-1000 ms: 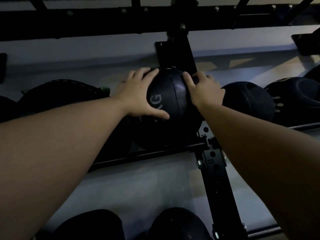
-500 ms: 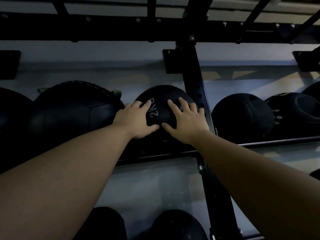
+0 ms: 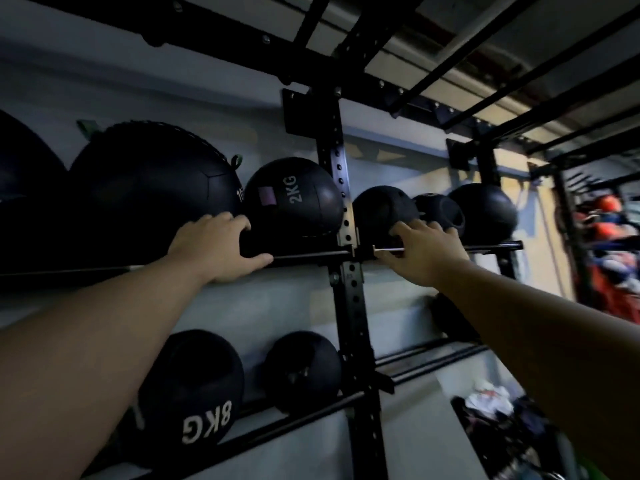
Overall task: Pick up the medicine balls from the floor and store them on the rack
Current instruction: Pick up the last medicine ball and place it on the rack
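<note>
A black 2KG medicine ball [image 3: 294,199] rests on the upper rail of the black rack [image 3: 349,306], just left of the upright post. My left hand [image 3: 218,247] lies open against its lower left side, thumb along the rail. My right hand [image 3: 426,251] is spread open on the rail right of the post, in front of a smaller black ball [image 3: 381,209]. Neither hand holds anything.
A large black ball [image 3: 152,188] sits left of the 2KG ball, and two more balls [image 3: 481,209] sit further right. The lower shelf holds an 8KG ball [image 3: 194,393] and a smaller one [image 3: 301,368]. A bin of clutter [image 3: 502,420] stands at lower right.
Both hands came off the 2KG ball, which now rests on the rail. The left hand slid to its lower left, the right moved past the post. The view tilted upward.
</note>
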### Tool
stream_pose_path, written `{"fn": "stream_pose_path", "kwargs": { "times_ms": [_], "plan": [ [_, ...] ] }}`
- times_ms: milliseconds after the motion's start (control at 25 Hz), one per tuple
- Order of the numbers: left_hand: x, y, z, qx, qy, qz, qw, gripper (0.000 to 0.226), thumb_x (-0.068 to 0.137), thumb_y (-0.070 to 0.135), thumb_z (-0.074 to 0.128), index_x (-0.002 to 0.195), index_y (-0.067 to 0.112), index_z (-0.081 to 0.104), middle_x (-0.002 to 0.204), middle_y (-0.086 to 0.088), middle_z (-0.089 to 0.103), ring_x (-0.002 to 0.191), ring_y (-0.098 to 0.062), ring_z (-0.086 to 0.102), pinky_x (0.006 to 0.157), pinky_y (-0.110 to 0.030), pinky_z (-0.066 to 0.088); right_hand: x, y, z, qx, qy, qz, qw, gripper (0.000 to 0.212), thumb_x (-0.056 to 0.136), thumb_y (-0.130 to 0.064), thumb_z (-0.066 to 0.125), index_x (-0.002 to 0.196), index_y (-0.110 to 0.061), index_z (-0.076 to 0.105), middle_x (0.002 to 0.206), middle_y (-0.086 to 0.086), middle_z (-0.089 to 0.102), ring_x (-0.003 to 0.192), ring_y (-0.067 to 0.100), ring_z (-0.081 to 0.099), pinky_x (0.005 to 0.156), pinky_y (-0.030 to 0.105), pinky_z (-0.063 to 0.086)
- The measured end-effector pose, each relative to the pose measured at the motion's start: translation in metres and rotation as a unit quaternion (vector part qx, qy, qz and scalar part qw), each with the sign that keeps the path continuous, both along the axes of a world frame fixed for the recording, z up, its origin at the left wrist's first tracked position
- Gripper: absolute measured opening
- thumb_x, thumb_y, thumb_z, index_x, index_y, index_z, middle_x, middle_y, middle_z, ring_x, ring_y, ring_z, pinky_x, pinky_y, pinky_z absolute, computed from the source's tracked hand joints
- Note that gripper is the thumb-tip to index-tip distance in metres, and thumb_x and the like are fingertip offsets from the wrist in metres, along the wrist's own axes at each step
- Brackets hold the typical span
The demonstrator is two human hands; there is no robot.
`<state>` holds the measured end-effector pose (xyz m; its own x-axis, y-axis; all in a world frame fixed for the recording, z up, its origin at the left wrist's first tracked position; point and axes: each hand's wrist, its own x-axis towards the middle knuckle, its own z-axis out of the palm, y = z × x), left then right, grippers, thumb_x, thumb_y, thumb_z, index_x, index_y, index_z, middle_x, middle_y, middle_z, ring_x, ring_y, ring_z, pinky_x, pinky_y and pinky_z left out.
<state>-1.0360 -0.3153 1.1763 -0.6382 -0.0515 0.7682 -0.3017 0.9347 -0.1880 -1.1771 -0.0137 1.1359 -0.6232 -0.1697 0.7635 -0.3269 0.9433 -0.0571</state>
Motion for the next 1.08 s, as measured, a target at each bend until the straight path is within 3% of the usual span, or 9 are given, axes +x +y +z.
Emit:
{"fn": "stream_pose_path", "kwargs": {
  "times_ms": [160, 320, 560, 680, 800, 1080],
  "plan": [
    [0.073, -0.009, -0.032, 0.022, -0.049, -0.030, 0.998, 0.084, 0.087, 0.086, 0.055, 0.150, 0.029, 0.052, 0.147, 0.001, 0.060, 0.133, -0.027, 0.057, 0.101, -0.044, 0.049, 0.098, 0.043, -0.040, -0.002, -0.063, -0.067, 0.996, 0.068, 0.096, -0.073, 0.047, 0.150, -0.031, 0.047, 0.155, 0.008, 0.054, 0.142, 0.037, 0.049, 0.109, 0.050, 0.040],
    [0.149, 0.009, -0.048, 0.067, -0.077, -0.070, 0.992, 0.086, 0.086, 0.085, 0.059, 0.150, 0.028, 0.053, 0.148, -0.001, 0.059, 0.135, -0.029, 0.057, 0.101, -0.045, 0.048, 0.196, 0.091, -0.063, 0.013, -0.099, -0.090, 0.991, 0.070, 0.098, -0.074, 0.045, 0.151, -0.029, 0.046, 0.148, 0.012, 0.061, 0.136, 0.037, 0.057, 0.106, 0.051, 0.043],
    [0.281, 0.082, -0.087, 0.116, -0.055, -0.106, 0.986, 0.086, 0.080, 0.085, 0.066, 0.142, 0.026, 0.060, 0.142, -0.004, 0.064, 0.128, -0.034, 0.064, 0.100, -0.047, 0.053, 0.334, 0.168, -0.104, -0.006, -0.108, -0.070, 0.992, 0.068, 0.098, -0.072, 0.048, 0.151, -0.029, 0.048, 0.140, 0.016, 0.066, 0.127, 0.041, 0.062, 0.089, 0.046, 0.046],
    [0.344, 0.140, -0.136, 0.141, -0.090, -0.105, 0.980, 0.091, 0.076, 0.090, 0.062, 0.142, 0.028, 0.059, 0.143, -0.003, 0.065, 0.128, -0.034, 0.065, 0.102, -0.047, 0.053, 0.407, 0.219, -0.155, -0.022, -0.138, -0.046, 0.989, 0.062, 0.098, -0.069, 0.051, 0.144, -0.027, 0.052, 0.136, 0.014, 0.068, 0.125, 0.040, 0.062, 0.093, 0.047, 0.047],
    [0.399, 0.208, -0.195, 0.144, -0.171, -0.114, 0.968, 0.090, 0.081, 0.087, 0.064, 0.146, 0.025, 0.057, 0.145, -0.006, 0.065, 0.128, -0.036, 0.063, 0.095, -0.044, 0.052, 0.473, 0.267, -0.215, -0.011, -0.214, -0.051, 0.976, 0.066, 0.098, -0.068, 0.052, 0.151, -0.027, 0.048, 0.144, 0.014, 0.064, 0.133, 0.040, 0.059, 0.102, 0.047, 0.045],
    [0.475, 0.301, -0.300, 0.212, -0.282, -0.157, 0.922, 0.085, 0.081, 0.084, 0.068, 0.142, 0.025, 0.059, 0.144, -0.005, 0.066, 0.130, -0.035, 0.063, 0.099, -0.044, 0.050, 0.576, 0.316, -0.309, -0.021, -0.299, -0.043, 0.953, 0.067, 0.098, -0.067, 0.056, 0.150, -0.026, 0.051, 0.143, 0.015, 0.065, 0.132, 0.042, 0.061, 0.103, 0.050, 0.046]
  ]
}}
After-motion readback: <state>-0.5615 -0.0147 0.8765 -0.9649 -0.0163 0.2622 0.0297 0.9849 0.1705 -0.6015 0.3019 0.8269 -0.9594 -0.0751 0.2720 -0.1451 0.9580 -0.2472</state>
